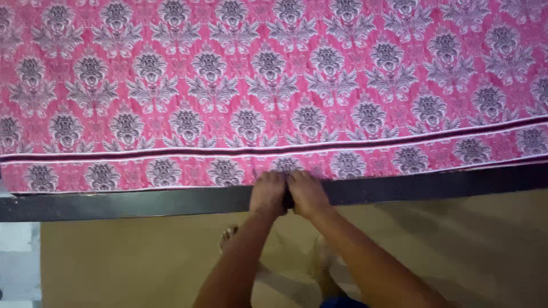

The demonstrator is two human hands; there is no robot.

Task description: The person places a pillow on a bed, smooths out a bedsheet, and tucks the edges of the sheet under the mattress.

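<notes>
At the bottom of the frame, two bare forearms are seen rising from the lower centre, with bare feet (229, 236) glimpsed beneath them on a tan floor (456, 251). The forearms converge at the middle of the picture, where the left hand (268, 193) and the right hand (307, 193) are pressed side by side, knuckles touching. Both hands are curled closed over the near edge of a pink patterned cloth (274, 85), and the hem appears to be pinched between fingers and thumbs; the fingertips themselves are hidden under the fold, so the exact hold cannot be made out.

Just beyond the hands, a dark edge of a table (428, 185) is crossed, running from left to right and tilted slightly upward toward the right of the frame. The cloth is laid flat on that surface and fills the whole upper part of the picture. Its long axis is set across the frame, parallel to the table edge, as is shown by a dark stripe (171, 153) bordered in white near the hem. The cloth therefore lies straight ahead of both hands, with equal stretches of hem to left and right, and neither hand is placed nearer than the other.
</notes>
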